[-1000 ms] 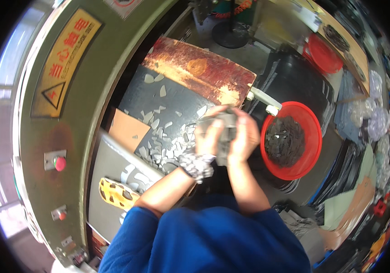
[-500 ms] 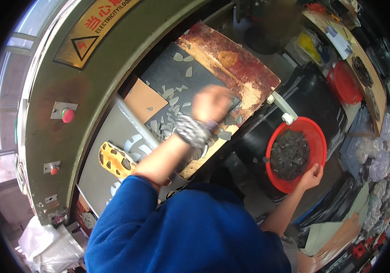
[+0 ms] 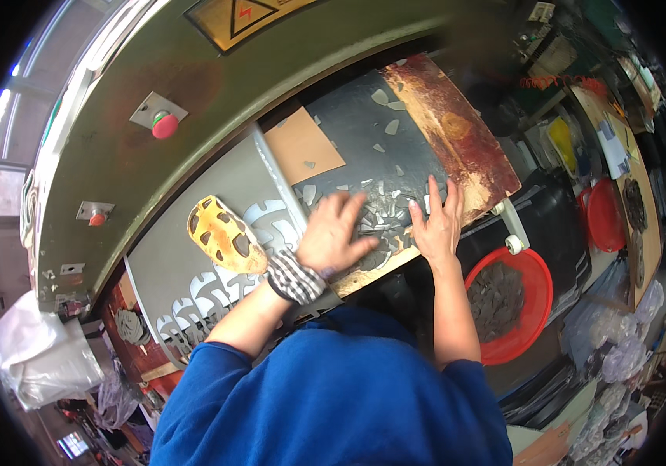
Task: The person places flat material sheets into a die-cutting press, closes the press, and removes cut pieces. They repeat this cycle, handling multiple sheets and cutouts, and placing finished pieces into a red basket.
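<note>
My left hand [image 3: 335, 235], with a checked band at its wrist, lies over the left side of a heap of small grey scraps [image 3: 386, 203], fingers spread. At the heap's right side is my right hand [image 3: 439, 225], its fingers stretched out and apart. Neither hand holds anything that I can see. The scraps are flat, irregular offcuts on a dark board [image 3: 348, 116]; more are strewn toward its far end. Some lie partly hidden under my fingers. To the right, below the board, a red basin [image 3: 541, 307] holds many dark grey scraps.
A yellow, sole-shaped piece with holes [image 3: 224, 234] rests on a grey sheet [image 3: 170, 260] with curved cutouts. A metal bar [image 3: 277, 172] and brown card [image 3: 302, 146] lie beside the heap. The green machine frame [image 3: 115, 167] with red buttons rises on the left.
My right hand has let go of the red basin's rim and come onto the board. My left hand has drawn back leftward, its fingers now spread. The view has shifted.
</note>
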`<state>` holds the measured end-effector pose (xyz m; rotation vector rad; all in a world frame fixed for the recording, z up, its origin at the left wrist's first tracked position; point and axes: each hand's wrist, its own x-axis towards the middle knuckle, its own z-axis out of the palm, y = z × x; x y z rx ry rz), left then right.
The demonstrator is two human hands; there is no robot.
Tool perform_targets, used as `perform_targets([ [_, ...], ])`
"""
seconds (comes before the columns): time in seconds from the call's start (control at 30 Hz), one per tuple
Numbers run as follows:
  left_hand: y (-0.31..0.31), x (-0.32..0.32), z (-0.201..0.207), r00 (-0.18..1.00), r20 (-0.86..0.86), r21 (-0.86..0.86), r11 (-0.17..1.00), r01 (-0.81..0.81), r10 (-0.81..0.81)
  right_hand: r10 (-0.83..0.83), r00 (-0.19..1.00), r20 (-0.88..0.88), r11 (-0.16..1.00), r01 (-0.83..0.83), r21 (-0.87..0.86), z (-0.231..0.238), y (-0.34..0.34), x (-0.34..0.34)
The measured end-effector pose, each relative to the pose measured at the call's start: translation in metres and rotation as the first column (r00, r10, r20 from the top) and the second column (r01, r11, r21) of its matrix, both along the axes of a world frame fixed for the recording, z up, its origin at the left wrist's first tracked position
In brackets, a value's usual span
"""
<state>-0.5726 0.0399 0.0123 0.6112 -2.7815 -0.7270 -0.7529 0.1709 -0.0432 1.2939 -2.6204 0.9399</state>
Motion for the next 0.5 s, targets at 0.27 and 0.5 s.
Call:
perform_targets([
  [0.27, -0.036, -0.014, -0.022, 0.828, 0.529, -0.341, 0.94, 0.005, 0.187, 0.03, 0.996, -0.082, 0.975, -0.012, 0.22, -0.002, -0.006, 0.005],
  [0.5, 0.028, 0.012, 0.002, 0.952, 0.306, -0.247, 0.967, 0.066, 0.013, 0.28, 0.959, -0.038, 0.956, -0.275, 0.099, 0.002, 0.011, 0.031],
])
